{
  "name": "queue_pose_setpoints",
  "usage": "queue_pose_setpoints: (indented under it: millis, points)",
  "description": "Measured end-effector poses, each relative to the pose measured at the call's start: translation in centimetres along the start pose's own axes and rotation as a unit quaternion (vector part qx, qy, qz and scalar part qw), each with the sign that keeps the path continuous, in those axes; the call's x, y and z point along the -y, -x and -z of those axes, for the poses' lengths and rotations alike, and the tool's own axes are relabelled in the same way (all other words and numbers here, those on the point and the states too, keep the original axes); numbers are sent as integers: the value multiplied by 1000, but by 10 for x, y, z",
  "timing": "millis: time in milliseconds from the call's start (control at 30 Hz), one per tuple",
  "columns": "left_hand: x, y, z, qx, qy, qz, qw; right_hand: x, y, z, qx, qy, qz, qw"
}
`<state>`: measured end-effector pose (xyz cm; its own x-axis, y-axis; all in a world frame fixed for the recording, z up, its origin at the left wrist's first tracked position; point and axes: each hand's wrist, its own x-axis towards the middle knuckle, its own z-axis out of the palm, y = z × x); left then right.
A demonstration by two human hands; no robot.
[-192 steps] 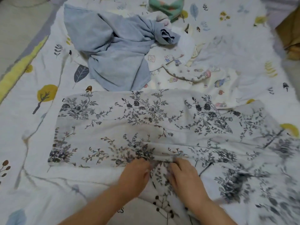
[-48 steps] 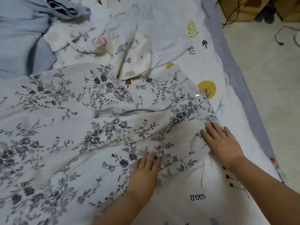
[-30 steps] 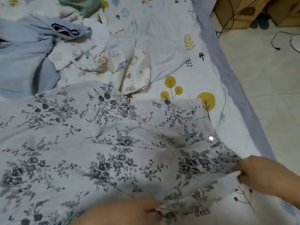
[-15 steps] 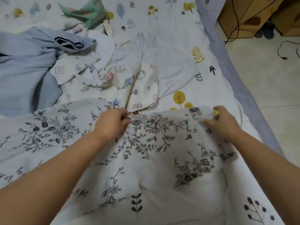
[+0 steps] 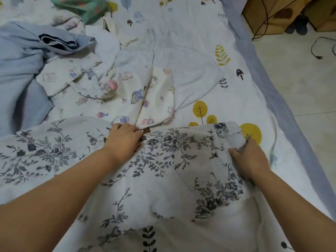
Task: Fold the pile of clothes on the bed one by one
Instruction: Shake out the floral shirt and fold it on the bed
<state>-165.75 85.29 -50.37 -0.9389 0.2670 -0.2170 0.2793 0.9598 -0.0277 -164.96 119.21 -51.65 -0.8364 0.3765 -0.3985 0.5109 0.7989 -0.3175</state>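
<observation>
Looking down, head view: 2 bare forearms reach over a bed sheet [image 5: 196,42] printed with leaves and yellow trees.
Floral garment [image 5: 174,171]: white with grey flowers, spread across the near half of the bed; its near part is folded over toward the far edge, and its left end runs out of frame.
Left hand [image 5: 125,139]: fingers curled, gripping the folded edge near the middle; fingertips are tucked under the cloth and hidden.
Right hand [image 5: 251,157]: fingers clamped on the garment's right corner by a plain band; the fingertips are hidden behind the cloth.
Cartoon-print garment [image 5: 127,88]: crumpled just beyond the floral one, touching it.
Blue garment [image 5: 21,70]: bunched at far left, partly cut off.
Green cloth [image 5: 81,6]: at the top edge, mostly out of frame.
Floor [image 5: 300,88]: right of the bed, with a cable [image 5: 318,50] and brown furniture [image 5: 272,13], both cropped.
</observation>
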Motion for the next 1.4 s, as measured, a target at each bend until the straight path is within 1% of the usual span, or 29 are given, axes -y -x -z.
queue_pose_setpoints:
  millis: [33, 100, 167, 233, 333, 367, 400, 433, 500, 533, 567, 600, 633, 700, 767, 833, 867, 933, 1000, 1067, 1100, 1133, 1200, 1233, 1267, 1300, 1333, 1367, 1400]
  points:
    - [0, -2, -5, 25, -20, -10, 999, 0, -2, 1, 9, 5, -7, 1000]
    - [0, -6, -9, 33, -42, -13, 998, 1, -5, 6, 37, 0, -14, 999]
    - [0, -10, -9, 43, -66, -16, 997, -1, -4, 10, 62, -38, -7, 997]
    - [0, -14, -6, 75, -86, -15, 993, 0, 4, 13, 82, -88, 13, 993]
    - [-4, -15, 4, 125, -83, -19, 989, 1, 16, 30, 61, -92, 66, 992]
    - [-6, -15, 8, 117, -59, -21, 991, -2, 18, 44, 34, -95, 73, 992]
    - [-10, -16, 13, 80, -18, -25, 996, -6, 19, 60, -3, -94, 75, 993]
    - [-14, -18, 18, 12, 33, -35, 999, -13, 19, 79, -41, -87, 78, 992]
    - [-28, -20, 26, -138, 106, -52, 983, -27, 14, 113, -93, -94, 67, 989]
    - [-38, -23, 30, -188, 121, -54, 973, -33, 11, 126, -105, -112, 52, 987]
    - [-47, -26, 31, -210, 127, -50, 968, -39, 5, 135, -113, -121, 33, 986]
    - [-55, -29, 28, -200, 130, -40, 970, -44, 0, 138, -125, -116, 11, 985]
    - [-62, -31, 23, -167, 127, -23, 977, -48, -6, 137, -135, -102, -10, 986]
    - [-68, -30, 11, -77, 95, 8, 992, -58, -16, 124, -123, -78, -33, 989]
    - [-69, -21, -1, -19, 42, 14, 999, -69, -23, 100, -58, -50, -44, 996]
    - [-69, -11, -7, 1, 15, -4, 1000, -80, -26, 78, -11, -10, -47, 999]
    - [-68, -8, -7, -11, 22, -13, 1000, -84, -26, 71, -19, -1, -45, 999]
    - [-63, -7, -5, -75, 73, -10, 994, -89, -25, 65, -79, -1, -25, 997]
    - [-57, -14, 2, -160, 125, 37, 978, -92, -24, 64, -144, -11, -7, 989]
    - [-53, -27, 8, -196, 138, 106, 965, -93, -25, 65, -191, -10, -10, 981]
    - [-53, -35, 9, -189, 135, 133, 964, -92, -27, 63, -198, -4, -20, 980]
    - [-54, -43, 8, -156, 128, 152, 968, -90, -30, 62, -188, 2, -39, 981]
    - [-59, -54, 2, -54, 81, 144, 985, -86, -34, 57, -148, 11, -87, 985]
    - [-62, -56, 2, -31, 49, 136, 989, -84, -35, 55, -141, 21, -104, 984]
    - [-65, -55, 4, -35, 21, 134, 990, -80, -35, 53, -155, 39, -110, 981]
    - [-71, -52, 5, -77, 11, 129, 989, -77, -32, 51, -190, 58, -95, 976]
    - [-80, -46, 3, -142, 22, 109, 984, -73, -26, 47, -231, 72, -53, 969]
    - [-92, -36, 0, -194, 52, 72, 977, -66, -16, 40, -256, 80, 9, 963]
    - [-104, -24, -5, -213, 81, 18, 974, -57, -3, 29, -256, 87, 79, 960]
